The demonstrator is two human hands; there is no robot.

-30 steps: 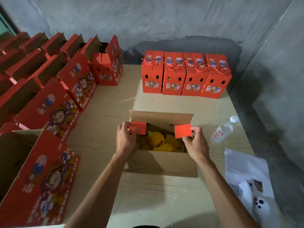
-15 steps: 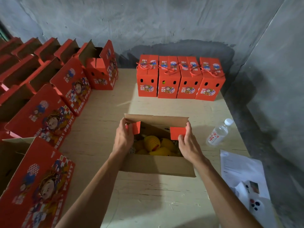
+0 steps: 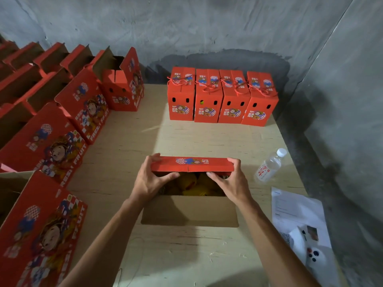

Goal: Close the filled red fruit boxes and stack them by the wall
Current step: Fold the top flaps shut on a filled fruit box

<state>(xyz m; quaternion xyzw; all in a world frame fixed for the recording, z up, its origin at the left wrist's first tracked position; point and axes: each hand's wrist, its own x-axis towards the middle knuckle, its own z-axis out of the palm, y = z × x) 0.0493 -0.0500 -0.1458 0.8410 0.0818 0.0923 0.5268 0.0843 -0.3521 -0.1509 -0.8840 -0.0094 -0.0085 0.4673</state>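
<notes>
The open fruit box (image 3: 189, 212) sits on the wooden surface (image 3: 186, 137) right in front of the person, its near flap folded outward toward them, brown inside showing. Both hands are up at the far flap (image 3: 191, 165), which is folded over the opening, red printed face up. The left hand (image 3: 150, 180) holds the flap's left end, fingers curled over the top edge and thumb tucked beneath; the right hand (image 3: 229, 179) holds the right end the same way, so each grip pinches the flap and the flap spans the gap between the two. Under it, between the wrists, the yellow fruit (image 3: 187, 184) shows in the shaded opening.

Against the grey wall (image 3: 207, 27) at the far edge stand four closed red boxes (image 3: 222, 97), side by side and touching, red cord handles lying on their tops. Along the left runs a row of open red boxes (image 3: 83, 104) with flaps raised. To the right of the box a clear water bottle (image 3: 269, 165) lies on its side, and nearer, sheets of paper (image 3: 294, 212) with a white controller (image 3: 316, 257) resting on them.
</notes>
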